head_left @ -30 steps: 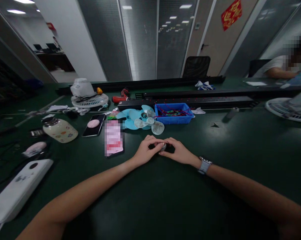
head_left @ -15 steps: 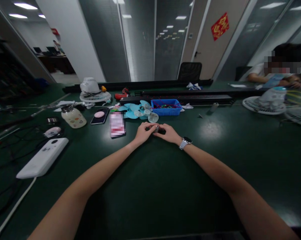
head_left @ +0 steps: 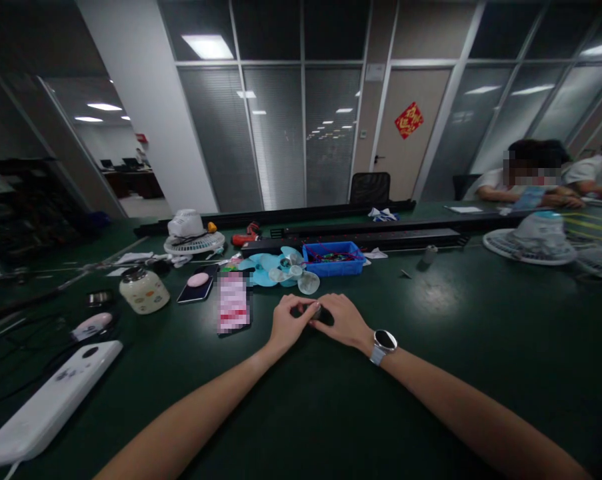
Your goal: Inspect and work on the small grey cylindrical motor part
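Note:
My left hand (head_left: 291,325) and my right hand (head_left: 345,322) meet low over the green table (head_left: 301,407), with thumbs and fingertips closed around a small grey metal cylinder (head_left: 317,311). Most of the cylinder is hidden by my fingers, so its exact kind does not show. Just beyond my hands lie blue fan blades (head_left: 265,270) and clear ones (head_left: 308,283). Behind them is a blue plastic bin (head_left: 335,268) of wires and small parts. A similar grey cylinder (head_left: 431,254) stands farther off to the right.
Left of my hands lie a pink-and-white packet (head_left: 233,303), a phone (head_left: 195,293), a cream bottle (head_left: 144,291) and a white power bank (head_left: 53,400). Black rails (head_left: 355,239) run across the back. Fan bodies (head_left: 541,237) stand right; a co-worker (head_left: 531,173) sits beyond.
The camera has tilted up, so everything sits lower in view. Both hands still grip the small cylinder, with only slight finger movement.

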A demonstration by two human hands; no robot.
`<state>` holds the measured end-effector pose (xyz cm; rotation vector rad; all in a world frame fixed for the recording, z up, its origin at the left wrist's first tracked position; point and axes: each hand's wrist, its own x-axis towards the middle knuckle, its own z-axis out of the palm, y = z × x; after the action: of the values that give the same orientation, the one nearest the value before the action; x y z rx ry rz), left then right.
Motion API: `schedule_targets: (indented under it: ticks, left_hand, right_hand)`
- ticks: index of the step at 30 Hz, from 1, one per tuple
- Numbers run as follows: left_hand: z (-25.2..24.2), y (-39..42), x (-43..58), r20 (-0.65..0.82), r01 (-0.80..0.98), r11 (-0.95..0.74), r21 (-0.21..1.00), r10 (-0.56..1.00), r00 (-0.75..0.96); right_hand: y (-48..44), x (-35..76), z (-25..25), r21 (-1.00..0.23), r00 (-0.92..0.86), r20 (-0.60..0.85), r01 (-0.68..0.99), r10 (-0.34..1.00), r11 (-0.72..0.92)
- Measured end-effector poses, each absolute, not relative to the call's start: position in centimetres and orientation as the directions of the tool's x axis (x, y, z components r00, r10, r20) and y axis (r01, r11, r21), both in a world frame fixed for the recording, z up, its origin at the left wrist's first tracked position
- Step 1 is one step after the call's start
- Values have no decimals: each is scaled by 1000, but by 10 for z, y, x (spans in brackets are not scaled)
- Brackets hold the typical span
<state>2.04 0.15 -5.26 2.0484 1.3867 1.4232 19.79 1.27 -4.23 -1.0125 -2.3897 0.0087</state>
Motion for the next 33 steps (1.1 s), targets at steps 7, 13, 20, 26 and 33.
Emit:
schedule_targets:
  ticks: [7,13,20,26,33]
  left_hand:
    - [-49,-3,20,570,559,-464,687,821,-20]
    - [-54,1,18,517,629,-359,690,852,-81]
    - [-64,3,15,435,725,-297,621,900,-4]
    - [-65,3,15,457,732,-303,611,889,-13]
    - [-48,-1,22,581,604,-418,679,809,-93]
  right_hand:
    - [14,197,-43,-211,-558,472,680,682,702]
    - [10,197,-42,-233,-500,481,719,720,655]
    - [11,198,-42,-271,-443,477,748,759,606]
    - [11,198,-43,-299,-444,463,737,767,607]
    - [13,199,-44,-296,-482,435,722,761,626]
